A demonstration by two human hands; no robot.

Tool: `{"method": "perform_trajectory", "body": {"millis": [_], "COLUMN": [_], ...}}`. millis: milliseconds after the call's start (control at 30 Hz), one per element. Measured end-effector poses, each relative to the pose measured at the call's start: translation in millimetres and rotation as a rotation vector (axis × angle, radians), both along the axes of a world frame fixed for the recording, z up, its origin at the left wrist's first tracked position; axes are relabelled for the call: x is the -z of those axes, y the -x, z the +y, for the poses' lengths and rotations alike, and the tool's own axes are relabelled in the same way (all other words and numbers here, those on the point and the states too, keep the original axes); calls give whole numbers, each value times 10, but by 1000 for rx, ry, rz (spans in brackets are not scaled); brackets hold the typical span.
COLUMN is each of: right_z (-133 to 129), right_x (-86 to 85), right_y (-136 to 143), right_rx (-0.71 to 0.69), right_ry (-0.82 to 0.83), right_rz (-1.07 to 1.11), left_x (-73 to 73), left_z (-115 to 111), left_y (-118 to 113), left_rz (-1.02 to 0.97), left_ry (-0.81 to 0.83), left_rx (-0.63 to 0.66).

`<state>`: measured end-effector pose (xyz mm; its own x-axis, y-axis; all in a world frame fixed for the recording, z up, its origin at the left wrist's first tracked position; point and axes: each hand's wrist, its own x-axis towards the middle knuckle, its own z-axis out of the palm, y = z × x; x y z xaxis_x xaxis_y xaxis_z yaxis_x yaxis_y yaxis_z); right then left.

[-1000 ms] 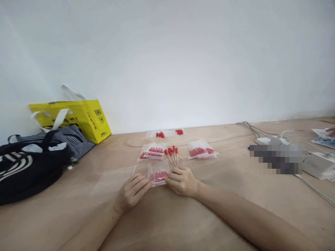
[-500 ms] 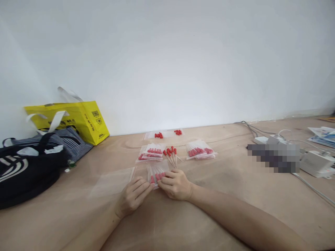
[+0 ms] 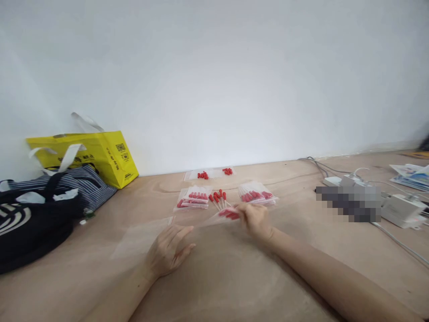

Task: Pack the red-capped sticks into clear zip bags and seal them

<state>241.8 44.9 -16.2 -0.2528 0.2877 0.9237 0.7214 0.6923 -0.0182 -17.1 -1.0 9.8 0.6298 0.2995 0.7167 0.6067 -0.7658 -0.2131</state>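
Observation:
Pinched in my right hand point(image 3: 256, 220) is a clear zip bag point(image 3: 228, 214) with several red-tipped sticks in it; the bag is tilted and a little blurred. My left hand point(image 3: 170, 250) rests on the table with thumb and fingers apart, holding nothing. Beside it lies a flat clear plastic bag point(image 3: 142, 235). Loose red-tipped wooden sticks point(image 3: 219, 197) fan out just beyond the held bag, which partly covers them. A stack of filled zip bags point(image 3: 192, 198) lies to their left, and another filled stack point(image 3: 256, 192) to their right.
Near the wall, small red caps point(image 3: 203, 175) lie in two groups on clear plastic. At left stand a yellow bag point(image 3: 115, 161), a striped bag point(image 3: 90, 188) and a black bag point(image 3: 36, 237). White chargers with cables point(image 3: 402, 208) and papers point(image 3: 410, 174) are at right.
My right hand has lifted the filled zip bag off the table and carried it right. My left hand has let go of the bag, and its fingers have spread.

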Motion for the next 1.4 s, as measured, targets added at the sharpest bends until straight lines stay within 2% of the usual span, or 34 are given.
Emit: {"method": "perform_trajectory", "body": {"millis": [167,300,367,433,533,633,700,800,867,900,1000,1100,1267,1400], "right_z": [211,380,451,493,482,397,328,243,221,227,331,541,835,921], "right_x": [-54,104,207,278,282,174,77,-41,-81,-91,-96,-97,-101,-65], "right_y": [-764,-1279,-1413,-1481,-1537,-1568,-1521,-1230,-881,-680,-93,302,512,517], "right_rx": [429,672,708,672,516,343,297,225,151,150,184,252,329,306], "right_ry": [94,183,276,381,509,525,465,399,475,566,933,1036,1172,1232], "right_rz": [161,57,-13,-85,-205,-285,-253,-144,-88,-68,6,80,176,227], "left_x": [74,133,141,132,114,136,178,250,280,285,251,169,89,50], "left_z": [37,65,74,80,97,135,165,195,197,191,133,9,-221,-237], "left_y": [-2,10,7,0,14,86,157,245,264,259,183,47,-151,-105], "left_rz": [36,26,29,42,63,43,22,24,41,53,83,110,129,108], "left_ry": [142,218,252,270,273,300,333,465,596,655,772,861,977,1012], "left_rx": [-21,-50,-70,-101,-195,-376,-549,-823,-932,-948,-842,-615,-220,-6]}}
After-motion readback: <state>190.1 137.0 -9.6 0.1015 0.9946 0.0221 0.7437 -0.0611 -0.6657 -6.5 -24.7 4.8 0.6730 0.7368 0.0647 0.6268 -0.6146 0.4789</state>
